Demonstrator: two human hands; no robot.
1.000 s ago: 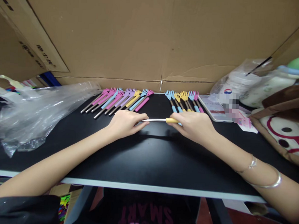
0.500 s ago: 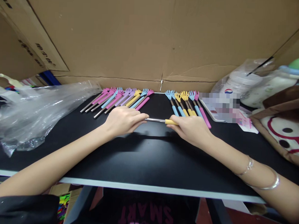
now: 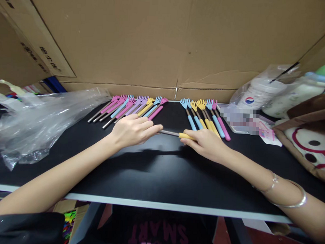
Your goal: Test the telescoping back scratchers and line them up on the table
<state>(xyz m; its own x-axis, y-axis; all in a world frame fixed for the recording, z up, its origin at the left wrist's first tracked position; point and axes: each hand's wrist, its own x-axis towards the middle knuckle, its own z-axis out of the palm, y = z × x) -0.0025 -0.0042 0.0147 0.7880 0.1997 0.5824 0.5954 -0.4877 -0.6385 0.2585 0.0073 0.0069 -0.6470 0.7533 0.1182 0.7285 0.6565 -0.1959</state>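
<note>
My left hand (image 3: 134,131) and my right hand (image 3: 208,143) are closed on the same back scratcher (image 3: 170,133), held over the middle of the table. Its bare metal rod runs into my left fingers, while the yellow grip sits in my right. Any claw end is hidden. Behind my left hand lies a row of several back scratchers (image 3: 122,108) in pink, blue, purple and yellow, some with long metal rods sticking out. Beyond my right hand is a second group of back scratchers (image 3: 202,114), blue, yellow and pink, claws toward the back wall.
A clear plastic bag (image 3: 42,121) spreads over the left of the black table (image 3: 160,182). On the right are a flat pale item (image 3: 238,121), partly blurred, a bagged Pepsi cup (image 3: 262,91), a bottle (image 3: 288,92) and a brown bag (image 3: 311,141). A cardboard wall (image 3: 144,39) rises behind.
The back scratcher tilts slightly more, its yellow end a little lower. My right hand has dropped a bit; both hands keep their hold.
</note>
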